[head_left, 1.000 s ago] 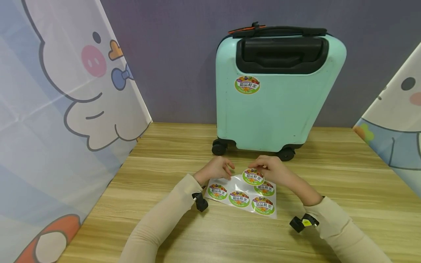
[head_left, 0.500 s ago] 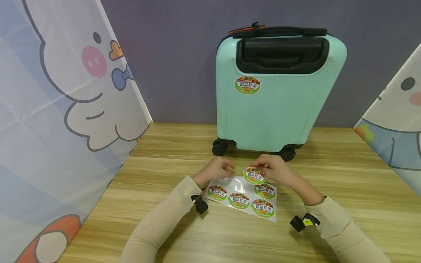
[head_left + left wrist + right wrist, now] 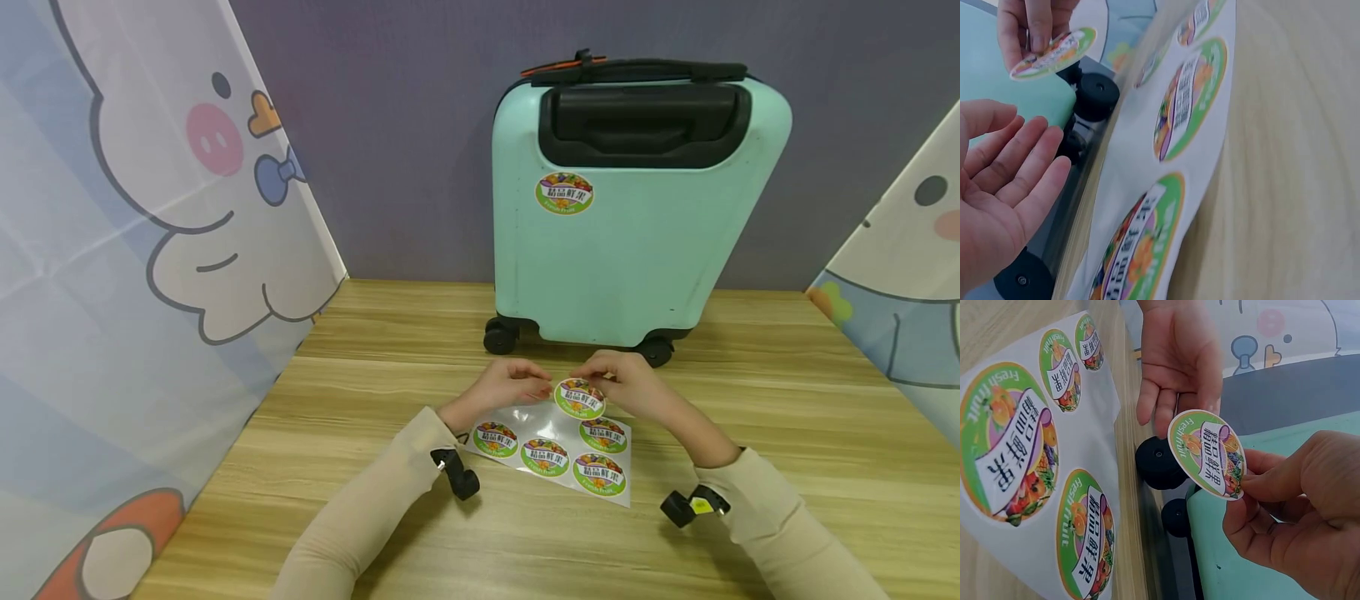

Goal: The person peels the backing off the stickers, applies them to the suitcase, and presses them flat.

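Note:
My right hand [image 3: 626,385] pinches an oval fruit sticker [image 3: 580,398] by its edge between thumb and fingers, as the right wrist view shows. The loose sticker [image 3: 1207,455] is held above the table, its printed face toward the camera. My left hand [image 3: 510,389] is beside the sticker; its fingers [image 3: 1038,140] are loosely extended and hold nothing, with a gap to the sticker in the left wrist view. Below both hands lies a white sticker sheet [image 3: 551,421] bearing several matching oval stickers. Its upper part is bare and shiny, partly covered by my left hand.
A mint-green suitcase [image 3: 607,258] stands upright behind the hands, with one fruit sticker [image 3: 564,193] on its upper left. Its black wheels [image 3: 501,337] rest on the wooden table [image 3: 390,333]. Cartoon-printed cloth [image 3: 150,292] hangs at both sides.
My left hand has moved right, toward the loose sticker. My right hand has lifted the sticker slightly, and the sheet beneath has settled a little lower at its right end.

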A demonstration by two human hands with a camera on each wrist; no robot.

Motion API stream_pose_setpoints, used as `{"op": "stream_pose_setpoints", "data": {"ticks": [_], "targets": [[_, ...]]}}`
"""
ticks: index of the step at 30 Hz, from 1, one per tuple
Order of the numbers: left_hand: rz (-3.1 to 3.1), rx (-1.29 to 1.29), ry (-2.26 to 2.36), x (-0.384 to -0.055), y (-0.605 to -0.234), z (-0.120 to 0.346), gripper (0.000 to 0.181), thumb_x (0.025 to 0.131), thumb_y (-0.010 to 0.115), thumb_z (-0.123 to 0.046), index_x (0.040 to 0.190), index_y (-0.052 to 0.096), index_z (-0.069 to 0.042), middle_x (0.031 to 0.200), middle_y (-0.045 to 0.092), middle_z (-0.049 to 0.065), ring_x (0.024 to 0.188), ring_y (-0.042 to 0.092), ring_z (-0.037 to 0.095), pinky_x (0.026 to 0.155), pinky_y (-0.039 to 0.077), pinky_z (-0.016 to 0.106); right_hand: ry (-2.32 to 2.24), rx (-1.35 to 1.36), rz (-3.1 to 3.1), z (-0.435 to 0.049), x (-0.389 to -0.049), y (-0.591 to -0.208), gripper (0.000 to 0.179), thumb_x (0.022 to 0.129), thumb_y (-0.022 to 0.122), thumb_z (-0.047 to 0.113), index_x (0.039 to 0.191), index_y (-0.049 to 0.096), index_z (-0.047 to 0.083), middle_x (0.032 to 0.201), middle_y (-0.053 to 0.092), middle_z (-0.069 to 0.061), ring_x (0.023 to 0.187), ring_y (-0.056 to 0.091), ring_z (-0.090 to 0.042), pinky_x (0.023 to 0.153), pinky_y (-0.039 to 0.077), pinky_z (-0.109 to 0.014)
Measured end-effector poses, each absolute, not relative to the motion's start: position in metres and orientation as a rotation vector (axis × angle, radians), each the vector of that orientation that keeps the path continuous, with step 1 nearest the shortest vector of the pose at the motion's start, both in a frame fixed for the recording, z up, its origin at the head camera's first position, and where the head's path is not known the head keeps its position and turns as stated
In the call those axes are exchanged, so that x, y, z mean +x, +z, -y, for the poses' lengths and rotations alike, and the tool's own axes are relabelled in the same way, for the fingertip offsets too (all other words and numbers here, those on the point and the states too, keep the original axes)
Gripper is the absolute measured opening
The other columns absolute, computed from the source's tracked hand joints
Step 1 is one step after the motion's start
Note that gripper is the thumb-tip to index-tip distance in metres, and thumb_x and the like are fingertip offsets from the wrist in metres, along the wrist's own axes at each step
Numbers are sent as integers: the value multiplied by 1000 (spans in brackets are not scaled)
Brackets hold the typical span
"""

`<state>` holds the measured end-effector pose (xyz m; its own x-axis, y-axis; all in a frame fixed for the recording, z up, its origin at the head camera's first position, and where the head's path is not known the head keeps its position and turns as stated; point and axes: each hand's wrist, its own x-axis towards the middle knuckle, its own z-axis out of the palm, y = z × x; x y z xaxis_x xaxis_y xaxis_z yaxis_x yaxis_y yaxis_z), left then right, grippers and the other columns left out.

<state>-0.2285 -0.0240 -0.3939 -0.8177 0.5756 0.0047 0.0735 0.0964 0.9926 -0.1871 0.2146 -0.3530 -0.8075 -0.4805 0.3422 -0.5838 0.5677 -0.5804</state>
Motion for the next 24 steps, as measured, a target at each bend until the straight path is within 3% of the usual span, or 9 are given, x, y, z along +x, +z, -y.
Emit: {"op": "stream_pose_setpoints", "data": {"ticks": [10, 20, 24], "targets": [[-1800, 598, 1855, -221, -394, 21, 29, 100, 57, -3, 123, 60, 14, 110, 70, 23, 93, 70, 19, 87, 56, 37, 1064, 890, 2660, -216, -188, -353, 23, 87, 65, -14, 102, 76, -1, 93, 71, -6, 82, 65, -21, 65, 53, -27], [-1766, 562, 1879, -213, -392, 18, 28, 98, 58, 2, 123, 60, 15, 111, 69, 24, 100, 69, 31, 87, 56, 40, 1077, 858, 2701, -216, -186, -351, 23, 89, 63, -12, 105, 75, -1, 95, 71, -7, 84, 65, -22, 65, 53, -28], [-1771, 554, 1894, -212, -393, 17, 27, 97, 58, 3, 122, 60, 15, 108, 70, 23, 93, 71, 24, 87, 56, 40, 1082, 831, 2719, -216, -185, -351, 22, 90, 63, -11, 107, 74, -2, 96, 71, -9, 86, 66, -23, 66, 54, -29]]}}
